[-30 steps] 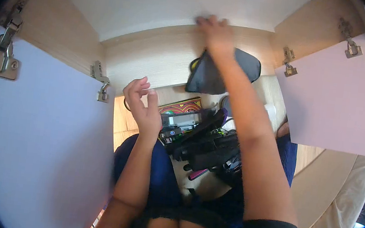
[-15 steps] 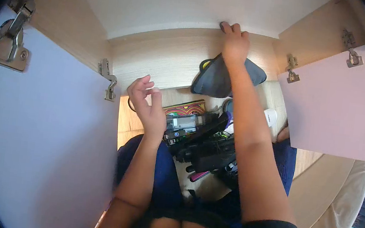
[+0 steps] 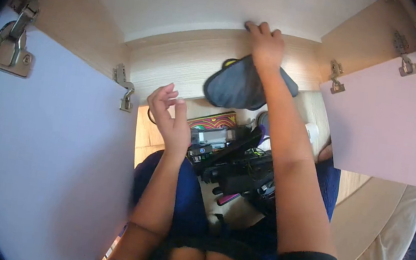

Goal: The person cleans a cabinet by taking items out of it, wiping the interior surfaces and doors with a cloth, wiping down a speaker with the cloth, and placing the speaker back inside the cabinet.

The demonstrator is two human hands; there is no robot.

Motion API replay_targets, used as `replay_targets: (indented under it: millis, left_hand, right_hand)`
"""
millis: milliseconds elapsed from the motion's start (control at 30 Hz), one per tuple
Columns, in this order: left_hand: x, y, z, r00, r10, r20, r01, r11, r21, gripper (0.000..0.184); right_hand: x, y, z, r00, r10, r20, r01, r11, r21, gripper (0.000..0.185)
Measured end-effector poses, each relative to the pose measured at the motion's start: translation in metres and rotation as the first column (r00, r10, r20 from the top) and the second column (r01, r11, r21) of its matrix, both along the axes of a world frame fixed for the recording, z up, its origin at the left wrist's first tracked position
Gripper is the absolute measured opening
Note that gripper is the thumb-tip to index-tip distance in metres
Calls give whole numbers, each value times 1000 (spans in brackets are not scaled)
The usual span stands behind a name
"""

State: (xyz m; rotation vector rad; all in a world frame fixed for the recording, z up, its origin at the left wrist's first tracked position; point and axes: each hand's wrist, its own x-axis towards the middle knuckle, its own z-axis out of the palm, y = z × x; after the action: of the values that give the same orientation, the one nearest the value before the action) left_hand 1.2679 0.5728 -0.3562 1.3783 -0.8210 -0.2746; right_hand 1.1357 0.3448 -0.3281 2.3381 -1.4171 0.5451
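My right hand (image 3: pixel 267 49) reaches to the pale wooden base of the cabinet, its fingers bent over at the upper edge. Hanging beneath that hand and wrist is a grey pouch (image 3: pixel 236 86) with black trim and a bit of yellow at its top; the grip on it is partly hidden. A small dark spot shows at the fingertips, too small to name. My left hand (image 3: pixel 168 118) is raised on the left with loosely bent fingers, thumb apart, holding nothing. Below it lies a patterned, multicoloured case (image 3: pixel 214 121).
Open doors flank me: the left door (image 3: pixel 62 149) and the right door (image 3: pixel 386 119), both on metal hinges. A pile of black gadgets and cables (image 3: pixel 238 177) lies between my knees, with a white item (image 3: pixel 312 131) to its right. A beige cushion (image 3: pixel 387 222) sits at right.
The grey pouch has swung left and turned more of its broad face toward me. My right hand has shifted slightly left and up. My left hand has barely moved.
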Motion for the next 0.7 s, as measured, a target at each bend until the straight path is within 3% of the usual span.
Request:
replay_targets:
  millis: [133, 167, 267, 400, 467, 567, 633, 700]
  left_hand:
    - [-14, -4, 4, 996, -71, 62, 70, 997, 22, 33]
    - [-16, -5, 5, 992, -104, 73, 102, 994, 27, 33]
    - [-16, -2, -3, 983, -149, 108, 144, 988, 49, 34]
    - [-10, -9, -8, 992, -109, 71, 104, 992, 74, 33]
    - [-13, -7, -9, 992, -118, 35, 115, 990, 77, 33]
    - [-14, -5, -4, 986, -122, 111, 110, 988, 108, 33]
    - [-12, -9, -7, 991, -112, 74, 106, 991, 84, 33]
    - [-12, -7, -10, 992, -111, 52, 106, 990, 96, 34]
  right_hand:
    - [36, 13, -3, 999, 12, -36, -14, 999, -32, 29]
    - [50, 18, -12, 988, 151, 46, -146, 985, -97, 29]
    - [66, 32, -13, 952, 241, 192, -255, 965, 57, 44]
    - [53, 27, 12, 952, 209, 224, -197, 978, -76, 40]
    - [49, 16, 19, 952, 176, 248, -115, 963, -242, 44]
    - [39, 16, -27, 965, 220, 146, -188, 961, -204, 46]
    - [41, 20, -23, 975, 213, 63, -202, 968, -149, 47]
    - [52, 19, -6, 973, 206, 106, -186, 967, -172, 48]
